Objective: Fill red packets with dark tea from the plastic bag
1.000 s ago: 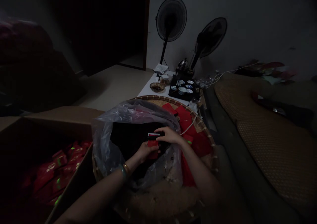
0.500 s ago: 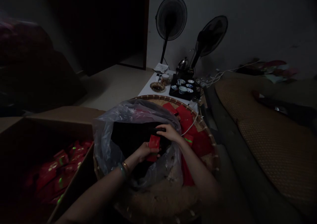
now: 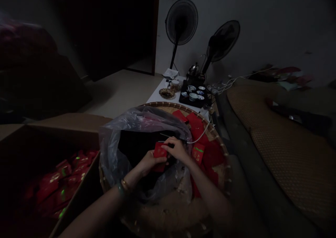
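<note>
My left hand [image 3: 150,162] grips a red paper packet [image 3: 160,150] low over the dark opening of a clear plastic bag [image 3: 112,150]. My right hand [image 3: 177,149] presses its fingers on the packet's upper right edge. A thin pale strip [image 3: 168,137] shows just above the packet, and its nature is unclear in the dim light. The bag lies in a round woven bamboo tray [image 3: 168,106], with loose red envelopes [image 3: 198,153] to the right of my right hand. The bag's contents are hidden in shadow.
At the left, an open cardboard box [image 3: 63,120] holds several red packets. Behind the tray stand a low white table with a tea set and two standing fans. A woven mat [image 3: 283,150] lies to the right, and a white cable runs across the tray.
My right hand has moved down and left onto the packet. The packet has shifted slightly left, and my left wrist has moved a little up the picture.
</note>
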`<state>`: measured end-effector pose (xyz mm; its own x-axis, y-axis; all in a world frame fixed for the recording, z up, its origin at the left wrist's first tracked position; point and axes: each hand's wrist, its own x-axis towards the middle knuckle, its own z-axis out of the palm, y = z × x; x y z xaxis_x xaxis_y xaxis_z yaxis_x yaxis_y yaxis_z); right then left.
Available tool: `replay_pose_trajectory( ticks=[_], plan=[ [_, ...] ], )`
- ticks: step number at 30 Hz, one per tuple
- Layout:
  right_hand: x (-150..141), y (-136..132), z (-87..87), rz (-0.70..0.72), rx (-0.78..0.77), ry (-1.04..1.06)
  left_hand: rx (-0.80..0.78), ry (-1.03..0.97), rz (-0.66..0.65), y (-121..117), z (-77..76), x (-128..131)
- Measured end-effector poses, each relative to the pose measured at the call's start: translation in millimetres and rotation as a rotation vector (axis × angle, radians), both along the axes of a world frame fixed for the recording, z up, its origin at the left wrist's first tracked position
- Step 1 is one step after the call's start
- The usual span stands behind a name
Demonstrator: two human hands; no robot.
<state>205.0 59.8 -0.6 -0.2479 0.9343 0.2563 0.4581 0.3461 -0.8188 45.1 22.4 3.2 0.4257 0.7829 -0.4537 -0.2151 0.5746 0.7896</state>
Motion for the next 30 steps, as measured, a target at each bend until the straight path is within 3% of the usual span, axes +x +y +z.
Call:
replay_pose_trajectory(
  ticks=[7,12,16,21,23,27,30],
  plan=[
    [-12.7,-21.1,-0.6,-0.018,-0.045,0.078,0.158,0.131,0.326,-1.9,2.9,-12.9],
    [-21.2,-31.6,-9.5,-0.013,-0.28,0.168,0.145,0.109,0.414,-7.0,2.0,-20.9],
    [-31.4,-45.3,-25.2,0.106,-0.465,0.298,0.093,0.002,0.471,-10.2,-2.0,-23.7],
    [-35.7,-52.5,-39.7,0.081,-0.61,0.249,0.084,-0.087,0.492,-9.3,-13.6,-27.5],
    [-32.1,-49.5,-38.1,0.018,-0.61,0.261,0.045,-0.128,0.537,-8.3,-19.5,-30.2],
    [-33.8,-39.7,-19.6,-0.123,-0.451,0.24,-0.09,-0.13,0.627,-7.2,-32.0,-32.1],
    [-57.1,-33.8,1.5,-0.066,-0.341,0.186,-0.065,-0.16,0.614,-7.3,-40.2,-28.6]
  ],
)
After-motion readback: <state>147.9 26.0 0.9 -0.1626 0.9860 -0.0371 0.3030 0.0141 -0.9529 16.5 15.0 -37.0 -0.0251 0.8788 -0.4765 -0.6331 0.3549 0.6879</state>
